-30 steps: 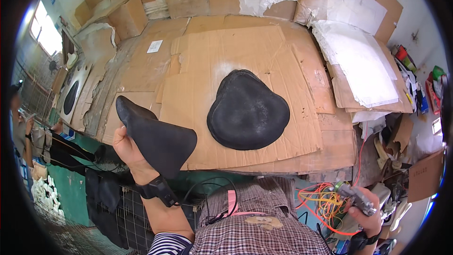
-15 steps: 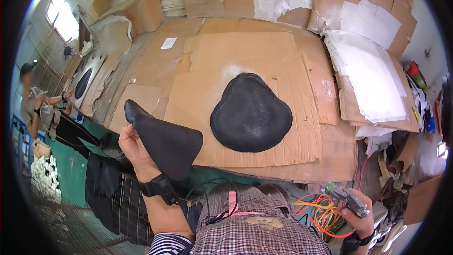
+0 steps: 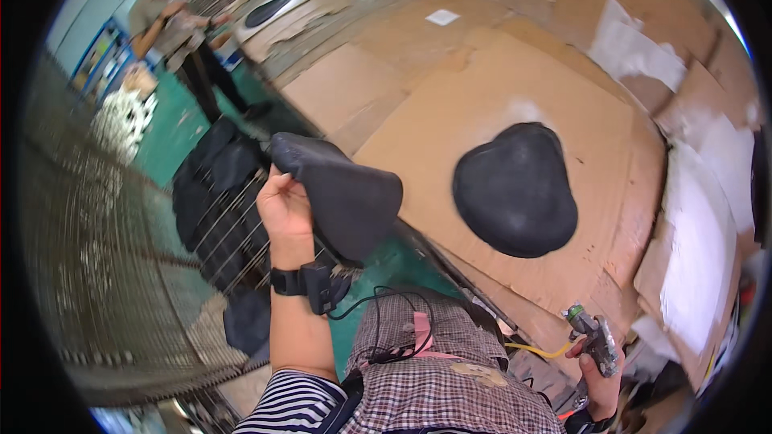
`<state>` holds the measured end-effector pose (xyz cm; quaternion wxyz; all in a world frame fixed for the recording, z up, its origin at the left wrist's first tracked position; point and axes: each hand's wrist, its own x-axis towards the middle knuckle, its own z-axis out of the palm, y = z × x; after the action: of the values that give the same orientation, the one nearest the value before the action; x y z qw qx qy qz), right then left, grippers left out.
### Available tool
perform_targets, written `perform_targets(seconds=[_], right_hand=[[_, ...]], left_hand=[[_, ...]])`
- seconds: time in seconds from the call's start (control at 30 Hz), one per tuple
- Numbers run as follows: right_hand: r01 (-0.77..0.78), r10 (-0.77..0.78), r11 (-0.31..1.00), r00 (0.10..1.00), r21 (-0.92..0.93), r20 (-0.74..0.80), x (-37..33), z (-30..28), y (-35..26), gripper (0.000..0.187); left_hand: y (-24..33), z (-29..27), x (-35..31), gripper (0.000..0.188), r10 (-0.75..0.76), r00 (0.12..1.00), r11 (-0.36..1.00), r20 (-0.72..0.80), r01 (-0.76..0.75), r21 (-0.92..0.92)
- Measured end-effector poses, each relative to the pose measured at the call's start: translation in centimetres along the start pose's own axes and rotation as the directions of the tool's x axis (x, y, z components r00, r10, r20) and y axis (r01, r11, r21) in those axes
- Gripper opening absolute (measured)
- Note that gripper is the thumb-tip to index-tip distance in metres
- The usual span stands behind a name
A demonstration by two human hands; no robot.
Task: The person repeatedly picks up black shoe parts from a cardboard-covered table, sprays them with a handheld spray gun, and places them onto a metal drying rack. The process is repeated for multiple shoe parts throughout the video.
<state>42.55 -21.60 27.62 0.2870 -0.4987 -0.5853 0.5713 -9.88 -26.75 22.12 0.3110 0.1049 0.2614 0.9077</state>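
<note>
My left hand [image 3: 285, 207] pinches the upper left edge of a thin, dark, flexible sheet [image 3: 346, 201]. The sheet hangs curved off to the right of my fingers, above the floor beside the table edge. In my right hand [image 3: 601, 382], low on the right, is a metal spray gun [image 3: 597, 341] with a green ring at its top end and a yellow hose. A black pad [image 3: 517, 193] with three rounded lobes lies flat on the cardboard. Neither hand touches that pad.
Cardboard [image 3: 434, 153] covers the table. White sheets [image 3: 700, 225] lie on cardboard at its right. A wire rack [image 3: 233, 233] on the left holds several dark pieces. Beyond it, another person [image 3: 178, 28] stands on the green floor [image 3: 173, 112].
My view has swung left, so the rack and the other person show more fully. The dark sheet stays in my left hand and the spray gun in my right. The pad still lies on the cardboard.
</note>
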Motion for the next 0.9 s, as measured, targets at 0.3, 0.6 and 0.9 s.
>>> perform_targets(seconds=[0.3, 0.6, 0.9], right_hand=[[-0.018, 0.075, 0.988, 0.926, -0.155, 0.371, 4.2, 4.6, -1.3, 0.069], [0.056, 0.079, 0.967, 0.861, -0.249, 0.502, 6.0, 10.7, -1.9, 0.066], [0.139, 0.112, 0.927, 0.783, -0.348, 0.612, 7.3, 15.4, -2.6, 0.059]], left_hand=[[2.0, -14.3, -0.5, 0.034, 0.181, 0.949, 0.982, -0.257, -0.188, -0.001], [6.0, -24.8, -4.7, 0.048, 0.298, 0.863, 0.948, -0.408, -0.318, 0.022], [4.0, -41.8, -19.8, 0.047, 0.131, 0.531, 0.981, -0.838, 0.054, 0.188]])
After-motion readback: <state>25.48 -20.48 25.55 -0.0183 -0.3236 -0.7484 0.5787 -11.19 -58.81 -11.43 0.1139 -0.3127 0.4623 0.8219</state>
